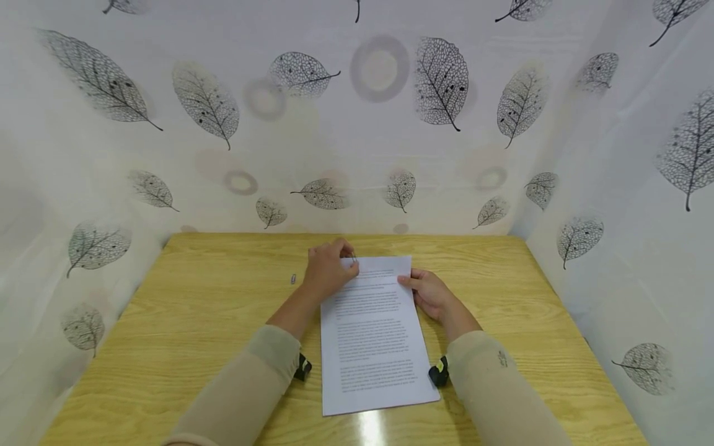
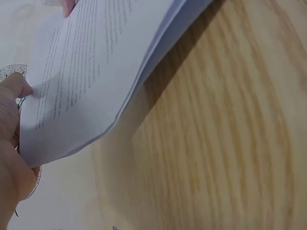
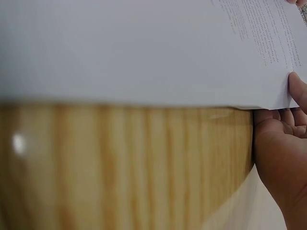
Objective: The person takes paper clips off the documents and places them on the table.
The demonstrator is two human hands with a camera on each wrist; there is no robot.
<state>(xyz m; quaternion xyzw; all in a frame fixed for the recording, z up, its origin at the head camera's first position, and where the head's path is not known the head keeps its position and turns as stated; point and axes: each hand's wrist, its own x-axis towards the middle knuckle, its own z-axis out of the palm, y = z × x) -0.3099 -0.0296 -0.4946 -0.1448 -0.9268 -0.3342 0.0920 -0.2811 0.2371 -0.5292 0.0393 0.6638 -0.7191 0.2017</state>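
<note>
Paper stack: at the middle of the table, between both hands, printed side up, long edges running away from the camera; held off the wood along part of the left edge, with a shadow beneath in the left wrist view.
Left hand: at the top edge of the stack, toward the left corner, pinching a thin wire clip between thumb and fingers (mostly hidden there, so hard to tell whether already around the sheets); thumb tip touching the printed face.
Right hand: grasping the right edge just below the top corner, thumb on the printed face, fingers behind.
Second clip: lying on the table, left of the stack, near the left hand but apart from it.
Sleeves: pale beige on both forearms, with a black wrist device beside each cuff.
Curtain: white, printed with dark skeleton leaves and faint rings, hanging behind the table and along both sides.
</note>
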